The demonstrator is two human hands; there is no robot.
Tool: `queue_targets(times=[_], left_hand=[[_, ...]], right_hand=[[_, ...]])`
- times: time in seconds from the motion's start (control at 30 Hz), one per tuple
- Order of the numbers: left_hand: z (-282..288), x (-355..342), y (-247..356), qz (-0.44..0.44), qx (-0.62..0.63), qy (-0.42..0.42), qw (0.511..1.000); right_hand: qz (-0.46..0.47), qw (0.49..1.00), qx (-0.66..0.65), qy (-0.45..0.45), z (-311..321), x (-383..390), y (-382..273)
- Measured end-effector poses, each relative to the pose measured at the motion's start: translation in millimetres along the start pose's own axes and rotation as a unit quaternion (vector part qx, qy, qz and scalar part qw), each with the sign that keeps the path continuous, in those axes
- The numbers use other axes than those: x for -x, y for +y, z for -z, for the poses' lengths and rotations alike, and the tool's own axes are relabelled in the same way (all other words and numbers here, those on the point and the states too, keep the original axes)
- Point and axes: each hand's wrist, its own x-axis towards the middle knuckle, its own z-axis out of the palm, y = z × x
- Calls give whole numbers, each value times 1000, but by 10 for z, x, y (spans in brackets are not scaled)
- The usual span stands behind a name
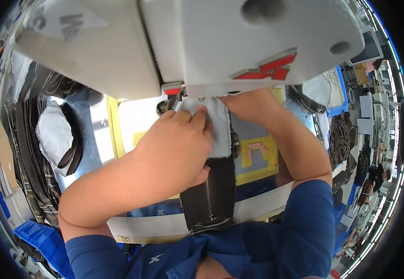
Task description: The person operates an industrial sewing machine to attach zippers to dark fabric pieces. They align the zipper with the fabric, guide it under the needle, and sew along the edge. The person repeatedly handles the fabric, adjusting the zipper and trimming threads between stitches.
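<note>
Under the grey sewing machine head (206, 46), a piece of white fabric (218, 142) lies over a dark strip with a metal zipper (197, 202) running toward my body. My left hand (178, 144) rests on the white piece with bent fingertips pressing it near the presser foot, its thumb spread apart over the dark strip. My right hand (248, 104) is at the right side of the machine's foot, beside the white piece; its fingertips are hidden under the head. Yellow tape (253, 172) marks the grey machine bed around the fabric.
Dark and plaid fabric (32, 162) and white-topped pieces (53, 130) lie left. A blue bin (39, 239) sits lower left. At right are more white-and-dark pieces (316, 93), a blue tray (337, 104) and dark scraps (341, 137). A person (378, 179) appears at the far right.
</note>
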Motion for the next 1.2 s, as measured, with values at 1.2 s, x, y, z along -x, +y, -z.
queue_targets(times=[1.2], left_hand=[[-49,41,41,15,-46,-1,999]], right_hand=[[17,995,-49,83,-16,-34,-71]])
